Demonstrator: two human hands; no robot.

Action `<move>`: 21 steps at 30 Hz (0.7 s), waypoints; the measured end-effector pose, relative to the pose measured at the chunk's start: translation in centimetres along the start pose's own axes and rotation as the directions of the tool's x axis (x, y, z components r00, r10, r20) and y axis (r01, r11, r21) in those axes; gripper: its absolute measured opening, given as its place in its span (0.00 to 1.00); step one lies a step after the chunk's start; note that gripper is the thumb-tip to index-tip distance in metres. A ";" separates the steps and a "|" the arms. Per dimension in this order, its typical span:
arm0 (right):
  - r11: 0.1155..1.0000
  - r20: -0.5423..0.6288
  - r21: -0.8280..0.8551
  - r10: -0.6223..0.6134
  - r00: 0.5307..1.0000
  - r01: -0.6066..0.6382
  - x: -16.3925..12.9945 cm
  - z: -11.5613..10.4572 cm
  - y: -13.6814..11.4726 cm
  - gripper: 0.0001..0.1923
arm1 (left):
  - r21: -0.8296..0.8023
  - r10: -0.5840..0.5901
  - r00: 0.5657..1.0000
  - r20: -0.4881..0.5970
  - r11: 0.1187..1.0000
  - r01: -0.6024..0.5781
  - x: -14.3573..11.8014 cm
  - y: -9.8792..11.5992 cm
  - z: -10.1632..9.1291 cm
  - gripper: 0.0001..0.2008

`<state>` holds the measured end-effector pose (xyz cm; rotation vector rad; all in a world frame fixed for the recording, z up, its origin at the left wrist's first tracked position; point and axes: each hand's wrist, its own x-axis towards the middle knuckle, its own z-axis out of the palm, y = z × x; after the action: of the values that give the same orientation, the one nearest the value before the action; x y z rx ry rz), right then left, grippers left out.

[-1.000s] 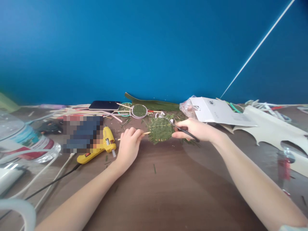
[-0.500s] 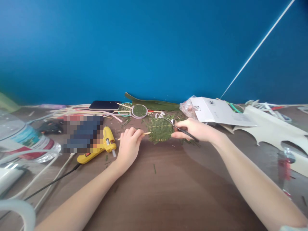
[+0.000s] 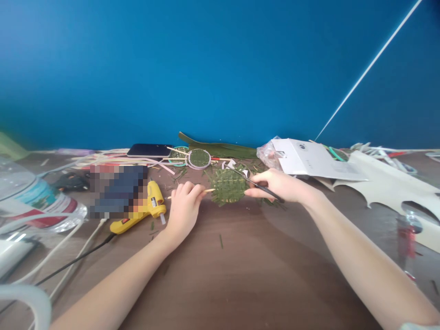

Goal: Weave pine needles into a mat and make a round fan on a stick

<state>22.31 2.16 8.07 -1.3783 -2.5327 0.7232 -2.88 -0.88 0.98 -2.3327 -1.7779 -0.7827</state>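
My left hand [image 3: 185, 201] is closed around a thin wooden stick [image 3: 208, 190], whose tip meets a round piece of woven green leaf [image 3: 229, 185]. Ragged strip ends stick out around the woven piece's edge. On the right, my right hand [image 3: 278, 185] grips dark tweezers or slim scissors [image 3: 257, 184]; the exact kind is hard to make out. Its thin metal end lies over the upper right of the weave. Just behind, a small finished-looking woven disc [image 3: 199, 158] with a pale pink rim rests on sticks. Leaf scraps [image 3: 180, 173] lie scattered around.
A yellow glue gun [image 3: 154, 201] with a black cord lies left of my left hand. Further left stands a plastic bottle [image 3: 44, 201]. A phone [image 3: 149, 150], a long leaf [image 3: 223, 150] and a white box [image 3: 309, 158] line the back. Cut white card [image 3: 385, 178] lies right.
Both hands stay almost where they were. The woven leaf piece has shifted very slightly to the left and tilted a little.
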 end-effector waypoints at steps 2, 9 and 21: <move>1.000 -0.002 0.001 -0.006 1.000 0.006 0.0 0.0 0.0 0.25 | -0.006 0.003 1.000 -0.003 1.000 -0.003 0.0 0.0 0.0 0.10; 1.000 -0.011 -0.010 -0.024 1.000 0.024 0.0 0.0 0.2 0.25 | -0.010 0.001 1.000 0.002 1.000 -0.001 0.0 0.0 -0.1 0.10; 0.989 0.089 0.134 0.055 0.995 -0.066 -0.3 -0.1 -0.6 0.23 | -0.420 -0.143 0.978 -0.149 0.905 0.068 0.2 -0.1 -0.6 0.08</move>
<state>22.04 1.68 8.49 -1.4122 -2.4606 0.9669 -3.10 -0.89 1.56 -2.3152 -1.8158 -1.4646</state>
